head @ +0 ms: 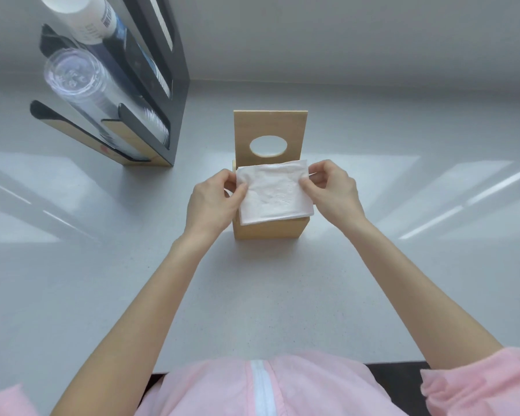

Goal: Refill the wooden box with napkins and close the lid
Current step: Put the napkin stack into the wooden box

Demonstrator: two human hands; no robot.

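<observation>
- Wooden box: stands on the pale countertop directly ahead of the person, its near wall facing the camera and its open top almost wholly covered by the napkins.
- Lid: hinged at the far edge and raised upright behind the box; an oval dispensing hole is cut through its middle.
- Stack of napkins: white, folded, square; held level across the box mouth, its near edge overhanging the front wall slightly. Whether its underside already rests on the rim cannot be told.
- Left hand: thumb on top and fingers beneath, pinching the stack's left edge.
- Right hand: thumb and fingertips closed on the stack's right edge, near the far corner.
- Cup dispenser rack: dark frame holding a column of clear plastic cups, well apart to the far left; no part in the task.
- Step in hand (judgement): loading, with the stack aligned over the opening but not yet seated.
- Next move (judgement): square the edges to the inner walls, lower the stack until it sits below the rim, release both hands, then swing the lid forward and down.
</observation>
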